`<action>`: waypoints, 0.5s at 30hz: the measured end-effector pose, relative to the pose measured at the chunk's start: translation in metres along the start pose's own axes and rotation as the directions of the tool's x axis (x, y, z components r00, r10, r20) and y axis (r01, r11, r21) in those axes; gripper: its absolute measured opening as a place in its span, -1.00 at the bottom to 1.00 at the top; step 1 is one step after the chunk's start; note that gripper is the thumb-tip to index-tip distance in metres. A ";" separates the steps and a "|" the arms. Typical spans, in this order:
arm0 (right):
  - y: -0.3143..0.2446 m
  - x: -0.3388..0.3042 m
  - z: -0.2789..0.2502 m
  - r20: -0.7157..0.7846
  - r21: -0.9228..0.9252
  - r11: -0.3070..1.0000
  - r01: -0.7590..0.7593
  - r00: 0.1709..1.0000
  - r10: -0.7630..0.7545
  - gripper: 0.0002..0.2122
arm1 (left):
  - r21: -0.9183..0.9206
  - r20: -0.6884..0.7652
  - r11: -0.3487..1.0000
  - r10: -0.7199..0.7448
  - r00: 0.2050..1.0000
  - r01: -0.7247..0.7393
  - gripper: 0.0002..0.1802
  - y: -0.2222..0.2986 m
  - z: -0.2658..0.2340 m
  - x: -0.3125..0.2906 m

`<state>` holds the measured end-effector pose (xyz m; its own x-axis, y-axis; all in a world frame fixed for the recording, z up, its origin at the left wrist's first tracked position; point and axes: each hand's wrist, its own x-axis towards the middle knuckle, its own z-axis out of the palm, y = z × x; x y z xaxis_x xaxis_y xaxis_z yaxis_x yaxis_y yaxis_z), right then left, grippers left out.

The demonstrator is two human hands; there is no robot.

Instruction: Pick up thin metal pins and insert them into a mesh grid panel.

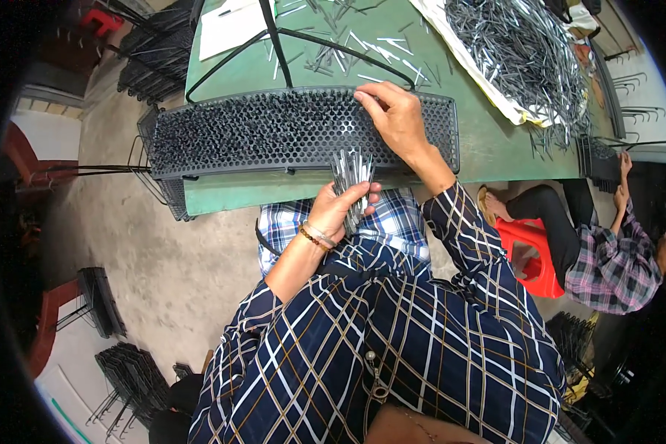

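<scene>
My left hand (338, 209), beads around its wrist, is closed round a bundle of thin metal strips (354, 169) that fan upward just in front of the rack's near edge. A long black perforated rack (311, 154) lies across the table's near edge. Small dark pieces stand densely in its holes on the left and middle, while bare holes show toward the right. Over the far edge of that rack, right of its middle, my right hand (399, 122) has thumb and forefinger pinched together. What lies between those fingertips is too small to make out.
The green table (496, 152) bears scattered strips (340, 55), a white paper with a pen (229, 29) and a large heap of strips (522, 55) on a white sack. Black rods rise from the rack. At right, a person (614, 259) works beside a red stool (529, 255).
</scene>
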<state>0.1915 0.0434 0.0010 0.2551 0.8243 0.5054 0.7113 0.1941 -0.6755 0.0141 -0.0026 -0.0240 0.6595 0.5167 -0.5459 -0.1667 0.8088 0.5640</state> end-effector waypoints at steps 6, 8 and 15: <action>0.000 -0.004 0.006 0.024 -0.068 0.988 0.141 0.990 -0.139 -0.90 | -0.003 -0.002 1.000 -0.023 1.000 0.023 -0.81 0.002 0.001 0.001; -0.003 -0.003 0.006 0.004 -0.111 0.981 0.159 0.987 -0.160 -0.91 | -0.010 0.002 1.000 -0.017 1.000 0.017 -0.81 -0.001 -0.001 0.001; -0.005 -0.002 0.004 0.051 -0.137 0.975 0.174 0.984 -0.168 -0.91 | -0.050 -0.005 0.999 -0.020 1.000 0.020 -0.78 -0.004 -0.002 0.003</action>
<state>0.1848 0.0432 0.0009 0.0982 0.8057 0.5841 0.8277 0.2597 -0.4974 0.0151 -0.0038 -0.0285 0.6593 0.5016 -0.5601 -0.1897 0.8318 0.5216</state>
